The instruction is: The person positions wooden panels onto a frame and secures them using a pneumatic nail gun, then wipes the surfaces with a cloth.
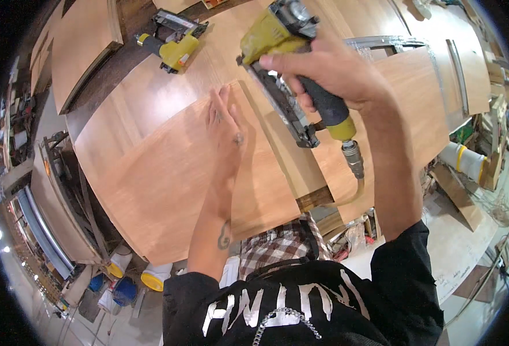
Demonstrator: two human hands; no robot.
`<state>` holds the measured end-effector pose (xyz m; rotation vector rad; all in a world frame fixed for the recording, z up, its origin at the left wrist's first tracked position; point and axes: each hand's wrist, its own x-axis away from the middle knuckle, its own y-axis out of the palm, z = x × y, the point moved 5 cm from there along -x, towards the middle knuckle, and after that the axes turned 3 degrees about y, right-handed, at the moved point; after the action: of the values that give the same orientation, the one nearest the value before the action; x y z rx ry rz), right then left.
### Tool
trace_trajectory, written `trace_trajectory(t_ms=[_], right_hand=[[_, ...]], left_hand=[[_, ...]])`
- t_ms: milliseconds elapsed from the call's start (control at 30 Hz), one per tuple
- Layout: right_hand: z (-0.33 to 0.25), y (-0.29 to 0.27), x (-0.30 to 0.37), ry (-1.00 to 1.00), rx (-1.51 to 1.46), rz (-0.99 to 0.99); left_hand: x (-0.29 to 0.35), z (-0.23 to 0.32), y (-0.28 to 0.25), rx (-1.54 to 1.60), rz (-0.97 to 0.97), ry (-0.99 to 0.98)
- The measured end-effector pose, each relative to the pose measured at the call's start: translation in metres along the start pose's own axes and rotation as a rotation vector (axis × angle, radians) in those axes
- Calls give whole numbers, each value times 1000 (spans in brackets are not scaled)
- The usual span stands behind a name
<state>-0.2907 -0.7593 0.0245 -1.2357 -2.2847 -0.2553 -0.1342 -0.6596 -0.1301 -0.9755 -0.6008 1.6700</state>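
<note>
Yellow and black, a nail gun (326,106) slants down rightward, clamped in the right hand (338,66), just right of the left hand (225,118), resting open-fingered on a wooden panel (168,173).

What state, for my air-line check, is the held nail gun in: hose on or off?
On: a tan hose runs from the metal coupler at the handle end of the yellow nail gun.

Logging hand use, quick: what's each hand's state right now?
Left hand: open, holding nothing, over the wooden panel.
Right hand: closed, holding the yellow nail gun.
</note>
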Motion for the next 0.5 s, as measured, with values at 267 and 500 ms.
trace_trajectory(t_ms=[267, 500], right_hand=[[46, 7, -67, 192, 35, -131], [47, 13, -81, 257, 151, -135]], left_hand=[[0, 4, -9, 101, -64, 0], [-5, -1, -15, 73, 15, -67]])
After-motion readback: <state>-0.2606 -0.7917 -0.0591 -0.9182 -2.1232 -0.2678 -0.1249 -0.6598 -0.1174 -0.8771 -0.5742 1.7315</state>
